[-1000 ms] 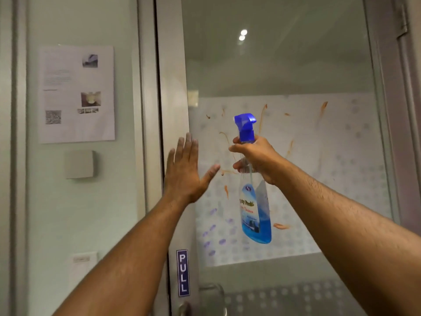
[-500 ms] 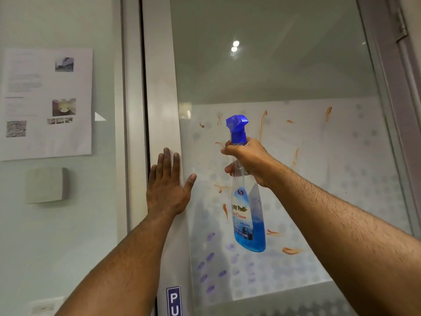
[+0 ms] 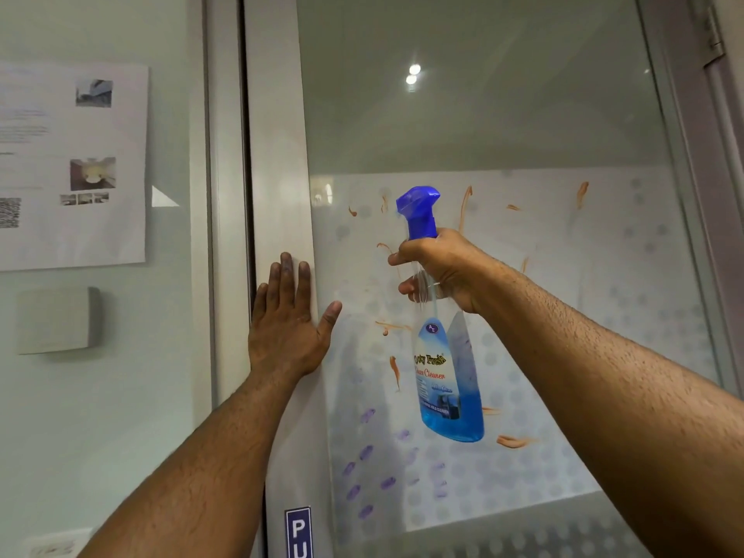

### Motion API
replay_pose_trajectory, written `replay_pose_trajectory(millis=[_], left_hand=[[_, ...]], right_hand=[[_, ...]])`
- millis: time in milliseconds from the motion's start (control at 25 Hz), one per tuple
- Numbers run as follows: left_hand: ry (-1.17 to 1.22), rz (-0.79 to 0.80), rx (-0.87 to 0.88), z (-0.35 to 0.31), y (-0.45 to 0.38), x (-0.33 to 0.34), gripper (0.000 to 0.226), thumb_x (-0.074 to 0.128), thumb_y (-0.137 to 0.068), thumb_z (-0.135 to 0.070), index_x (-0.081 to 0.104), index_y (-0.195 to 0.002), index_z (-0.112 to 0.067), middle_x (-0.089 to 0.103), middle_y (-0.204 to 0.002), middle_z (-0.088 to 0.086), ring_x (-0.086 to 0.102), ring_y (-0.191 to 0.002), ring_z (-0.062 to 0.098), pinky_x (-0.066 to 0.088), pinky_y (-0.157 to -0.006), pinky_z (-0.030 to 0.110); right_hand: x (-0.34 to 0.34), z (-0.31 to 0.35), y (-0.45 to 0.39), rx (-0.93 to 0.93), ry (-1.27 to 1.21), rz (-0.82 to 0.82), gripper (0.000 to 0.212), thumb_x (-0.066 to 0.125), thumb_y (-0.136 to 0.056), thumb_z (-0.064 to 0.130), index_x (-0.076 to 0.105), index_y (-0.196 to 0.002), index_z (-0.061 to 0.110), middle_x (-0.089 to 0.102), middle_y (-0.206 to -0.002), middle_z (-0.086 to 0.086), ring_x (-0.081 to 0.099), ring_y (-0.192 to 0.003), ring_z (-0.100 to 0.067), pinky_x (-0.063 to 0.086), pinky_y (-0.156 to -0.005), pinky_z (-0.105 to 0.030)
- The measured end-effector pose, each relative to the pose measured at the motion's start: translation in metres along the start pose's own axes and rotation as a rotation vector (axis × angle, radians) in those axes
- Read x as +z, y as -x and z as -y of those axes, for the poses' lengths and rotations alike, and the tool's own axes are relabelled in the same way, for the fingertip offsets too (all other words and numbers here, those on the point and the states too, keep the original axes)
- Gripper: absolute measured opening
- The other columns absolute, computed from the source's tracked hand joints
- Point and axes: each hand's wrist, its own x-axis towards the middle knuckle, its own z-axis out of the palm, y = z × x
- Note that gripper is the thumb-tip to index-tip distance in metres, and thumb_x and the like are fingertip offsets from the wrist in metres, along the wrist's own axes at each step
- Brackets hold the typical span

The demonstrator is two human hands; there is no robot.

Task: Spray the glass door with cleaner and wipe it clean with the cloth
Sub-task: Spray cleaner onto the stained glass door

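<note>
The glass door [image 3: 503, 126] fills the middle and right of the view, its frosted lower half marked with orange streaks [image 3: 465, 207] and purple smudges [image 3: 366, 453]. My right hand [image 3: 439, 267] grips the neck of a clear spray bottle [image 3: 449, 380] of blue cleaner, held upright close to the glass, with the blue nozzle [image 3: 416, 207] pointing left. My left hand [image 3: 288, 324] lies flat with fingers spread on the door's pale metal frame [image 3: 277, 155], thumb over the glass edge. No cloth is in view.
A printed paper notice [image 3: 72, 167] is stuck on the glass panel at left, above a small grey wall box [image 3: 56, 320]. A blue PULL sign [image 3: 298, 531] sits low on the door frame. A hinge [image 3: 714, 34] shows at the top right.
My left hand moved left off the glass and pressed flat onto the door frame. The bottle stayed raised in my right hand; the view shifted closer and slightly upward.
</note>
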Motion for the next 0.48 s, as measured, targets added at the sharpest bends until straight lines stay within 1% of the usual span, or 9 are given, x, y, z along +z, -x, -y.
replay_pose_trajectory(millis=[80,200,320,400,480], left_hand=[[0.002,0.001,0.0,0.0,0.0,0.0,0.086,-0.009,-0.083,-0.076,-0.027,-0.151,-0.026,-0.037,-0.157,-0.003,-0.03,-0.146,0.014,-0.012,-0.122,0.037],[0.001,-0.009,-0.003,0.001,0.001,0.001,0.087,-0.006,-0.084,-0.077,-0.026,-0.151,-0.025,-0.035,-0.158,-0.003,-0.029,-0.147,0.014,-0.012,-0.122,0.037],[0.0,-0.031,-0.005,0.003,0.001,0.003,0.087,-0.001,-0.086,-0.077,-0.023,-0.152,-0.025,-0.031,-0.16,-0.002,-0.026,-0.148,0.014,-0.01,-0.123,0.037],[0.002,-0.033,-0.012,0.002,0.001,0.004,0.088,0.0,-0.087,-0.078,-0.022,-0.153,-0.024,-0.03,-0.16,-0.002,-0.024,-0.148,0.013,-0.008,-0.123,0.037],[0.005,-0.042,-0.036,-0.002,0.002,0.004,0.09,0.002,-0.087,-0.079,-0.02,-0.154,-0.023,-0.028,-0.161,-0.002,-0.022,-0.149,0.013,-0.007,-0.123,0.037]], right_hand=[[-0.006,0.002,0.001,0.0,-0.004,-0.007,0.046,0.075,-0.08,0.018,0.049,-0.117,0.013,0.062,-0.098,-0.009,0.07,-0.056,-0.016,0.057,-0.058,-0.03],[-0.028,0.004,0.002,-0.012,-0.029,-0.007,0.045,0.074,-0.08,0.016,0.05,-0.118,0.013,0.062,-0.107,-0.012,0.071,-0.056,-0.018,0.058,-0.058,-0.033],[-0.064,0.006,0.002,-0.008,-0.042,-0.07,0.04,0.072,-0.08,0.014,0.052,-0.115,0.01,0.063,-0.111,-0.016,0.071,-0.055,-0.02,0.057,-0.054,-0.034],[-0.09,0.005,0.0,-0.006,0.002,-0.124,0.038,0.071,-0.08,0.014,0.054,-0.113,0.009,0.064,-0.11,-0.016,0.071,-0.054,-0.019,0.056,-0.053,-0.033],[-0.117,0.0,-0.003,0.011,0.076,-0.18,0.037,0.071,-0.08,0.015,0.054,-0.111,0.007,0.064,-0.103,-0.015,0.07,-0.053,-0.018,0.057,-0.052,-0.032]])
